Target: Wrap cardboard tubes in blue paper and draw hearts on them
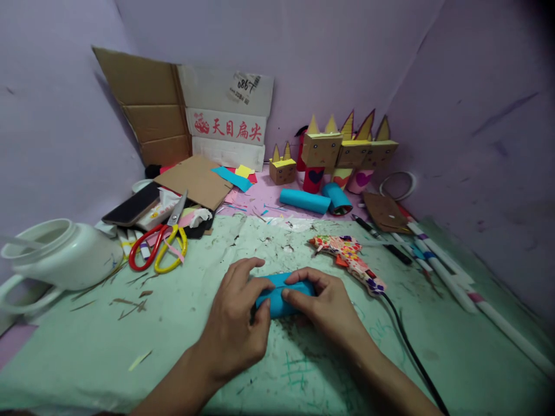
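A short blue paper roll [278,307] lies sideways on the pale green cloth in front of me, with a paper edge showing along its top. My left hand [234,312] grips its left end between thumb and fingers. At the right end, the thumb and fingertips of my right hand [332,300] press on the top and the edge. To the right of my hands rests a flower-patterned glue gun [347,257], its black cord trailing toward the front.
Left are a white jug [82,266], red-and-yellow-handled scissors [176,219] and a dark phone [132,203]. Cardboard [197,179] and a folded carton [225,124] stand behind. Box-headed paper figures [321,151] and a blue tube [304,200] sit at the back; white rolled tubes [446,277] lie right.
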The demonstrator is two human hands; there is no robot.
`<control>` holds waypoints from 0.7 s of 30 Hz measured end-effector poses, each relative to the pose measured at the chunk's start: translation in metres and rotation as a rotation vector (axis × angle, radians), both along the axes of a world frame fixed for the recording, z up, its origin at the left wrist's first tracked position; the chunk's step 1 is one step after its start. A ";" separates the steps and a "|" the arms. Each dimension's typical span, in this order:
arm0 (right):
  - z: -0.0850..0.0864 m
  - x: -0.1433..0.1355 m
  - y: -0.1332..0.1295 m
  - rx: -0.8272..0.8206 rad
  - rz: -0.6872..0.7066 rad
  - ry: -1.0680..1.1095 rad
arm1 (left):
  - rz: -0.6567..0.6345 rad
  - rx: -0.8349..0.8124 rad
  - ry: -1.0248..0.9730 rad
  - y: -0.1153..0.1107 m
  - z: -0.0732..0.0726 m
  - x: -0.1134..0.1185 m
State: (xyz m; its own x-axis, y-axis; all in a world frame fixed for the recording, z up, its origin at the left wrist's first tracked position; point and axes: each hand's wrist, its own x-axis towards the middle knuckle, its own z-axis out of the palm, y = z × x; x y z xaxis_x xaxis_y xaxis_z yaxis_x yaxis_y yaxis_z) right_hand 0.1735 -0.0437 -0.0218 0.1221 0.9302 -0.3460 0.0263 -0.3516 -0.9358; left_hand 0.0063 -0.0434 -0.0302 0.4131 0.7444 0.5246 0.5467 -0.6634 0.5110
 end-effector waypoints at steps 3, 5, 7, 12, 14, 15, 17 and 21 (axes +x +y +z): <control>0.000 0.000 0.000 0.015 -0.003 -0.004 | 0.012 -0.012 0.066 0.000 0.007 0.002; -0.001 0.000 0.000 0.036 -0.004 -0.025 | 0.018 0.015 0.164 0.002 0.013 0.004; -0.003 0.001 0.000 0.065 -0.002 -0.049 | 0.014 0.087 0.290 0.003 0.019 0.007; -0.005 0.001 0.001 0.082 0.004 -0.068 | 0.009 0.265 0.497 0.002 0.025 0.010; -0.005 0.001 0.000 0.067 0.007 -0.072 | 0.015 0.300 0.514 0.000 0.025 0.009; -0.005 0.001 0.000 0.065 0.009 -0.076 | 0.015 0.310 0.518 -0.002 0.024 0.009; -0.004 0.000 0.000 0.062 0.018 -0.078 | 0.021 0.317 0.513 -0.003 0.024 0.008; -0.003 0.000 -0.001 0.057 0.023 -0.070 | 0.044 0.273 0.474 -0.003 0.023 0.009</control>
